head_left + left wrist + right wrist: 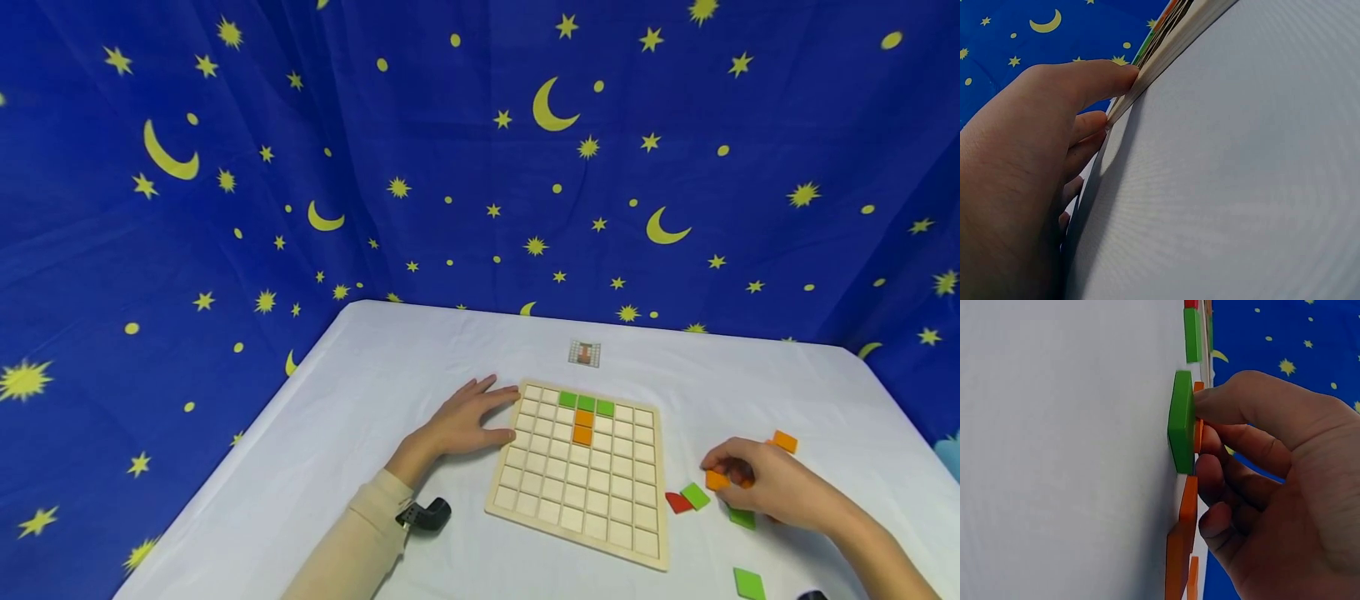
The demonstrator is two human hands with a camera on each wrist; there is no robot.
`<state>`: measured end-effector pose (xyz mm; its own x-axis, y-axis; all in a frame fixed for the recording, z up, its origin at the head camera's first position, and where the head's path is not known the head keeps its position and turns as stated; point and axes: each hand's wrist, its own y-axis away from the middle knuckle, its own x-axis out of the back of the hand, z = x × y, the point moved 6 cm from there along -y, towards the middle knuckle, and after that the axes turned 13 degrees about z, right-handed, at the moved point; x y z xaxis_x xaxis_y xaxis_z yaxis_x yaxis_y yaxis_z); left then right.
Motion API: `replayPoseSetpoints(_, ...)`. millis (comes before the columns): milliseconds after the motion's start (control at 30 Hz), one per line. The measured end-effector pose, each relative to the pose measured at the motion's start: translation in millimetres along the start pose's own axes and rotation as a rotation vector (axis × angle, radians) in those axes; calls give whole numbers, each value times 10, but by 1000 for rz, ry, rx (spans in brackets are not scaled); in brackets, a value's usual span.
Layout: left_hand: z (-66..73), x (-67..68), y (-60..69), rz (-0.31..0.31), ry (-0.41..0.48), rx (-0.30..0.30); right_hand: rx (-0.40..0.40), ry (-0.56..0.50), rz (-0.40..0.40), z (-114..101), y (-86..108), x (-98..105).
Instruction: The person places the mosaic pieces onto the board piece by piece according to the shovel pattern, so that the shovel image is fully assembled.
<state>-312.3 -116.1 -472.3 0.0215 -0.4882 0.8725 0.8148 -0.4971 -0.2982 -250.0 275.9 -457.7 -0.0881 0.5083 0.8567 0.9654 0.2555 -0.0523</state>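
Note:
A wooden grid board (577,542) lies on the table, with three green tiles (586,403) in its top row and two orange tiles (582,426) in a column beneath the middle one. The left hand (467,419) rests at the board's left edge, its fingers spread and thumb and forefinger touching the rim. To the right of the board, the right hand (776,482) pinches an orange tile (717,481) between thumb and fingers. Beneath that hand sits a loose green tile (1180,425), which partly hides the orange one in the right wrist view.
A red quarter-round piece (678,502) and a green tile (695,496) lie between board and right hand. Another orange tile (785,442) is beyond that hand, and a green tile (748,583) nearer the front. A small pattern card (584,353) lies behind the board.

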Motion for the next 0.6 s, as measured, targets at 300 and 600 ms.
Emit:
replayPoseSetpoints(300, -11, 5, 2, -1, 1, -9, 29, -12, 15, -45, -35, -16)
replayPoseSetpoints(600, -24, -18, -1, -3, 2, -5, -1, -19, 37, -93, -78, -16)
